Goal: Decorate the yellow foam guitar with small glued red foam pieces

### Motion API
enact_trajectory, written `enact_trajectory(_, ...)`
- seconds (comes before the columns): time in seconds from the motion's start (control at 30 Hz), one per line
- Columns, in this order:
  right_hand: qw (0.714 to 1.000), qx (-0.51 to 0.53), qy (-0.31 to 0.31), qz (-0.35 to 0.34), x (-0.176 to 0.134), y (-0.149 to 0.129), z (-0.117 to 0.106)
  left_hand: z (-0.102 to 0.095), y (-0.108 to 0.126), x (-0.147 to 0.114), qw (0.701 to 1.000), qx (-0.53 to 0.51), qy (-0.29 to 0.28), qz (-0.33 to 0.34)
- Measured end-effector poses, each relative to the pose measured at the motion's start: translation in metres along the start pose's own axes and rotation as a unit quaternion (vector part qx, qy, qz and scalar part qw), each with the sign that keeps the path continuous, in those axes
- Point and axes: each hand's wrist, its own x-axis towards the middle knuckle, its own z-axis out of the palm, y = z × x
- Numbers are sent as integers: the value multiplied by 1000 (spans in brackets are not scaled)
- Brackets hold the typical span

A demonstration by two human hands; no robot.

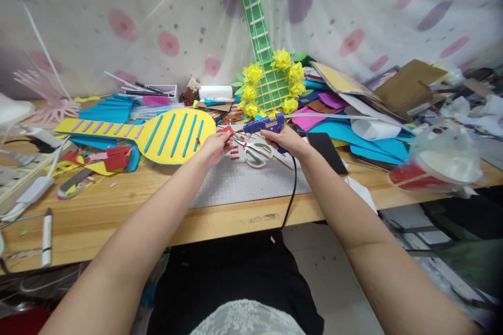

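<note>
My right hand (288, 139) is wrapped round the handle of a blue hot glue gun (264, 124), its nozzle pointing left and a long glue stick (330, 116) out of its back. Close to the nozzle, my left hand (218, 146) pinches a small red piece of paper (227, 130). Below the gun lie scissors (257, 155) with pale handles. Several short red rolls (234, 152) rest on the grey cutting mat (220, 188). Left of my left hand is a yellow lute-shaped cutout (168, 138) with blue and pink strips and a small red roll on its edge.
A green paper instrument (257, 26) with yellow flowers leans on the back curtain. Coloured sheets (377, 146) and a black phone (327, 153) lie to the right, before a plastic-covered bucket (432, 167). A black cord (293, 188) hangs over the front edge. Paper scraps (113, 161) and a power strip (27, 167) are left.
</note>
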Motion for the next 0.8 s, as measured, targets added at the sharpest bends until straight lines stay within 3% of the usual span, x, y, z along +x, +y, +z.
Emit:
enact_trajectory(0.37,1000,10,-10,-5,0,1,0,0,1,0,1000,-21,2,-21)
enact_trajectory(0.57,999,35,-21,-6,1,8,-2,-1,2,-2,997,-18,-29,-63)
enact_trajectory(0.8,1000,20,13,4,-2,6,-6,-3,5,-5,998,1,-30,-60)
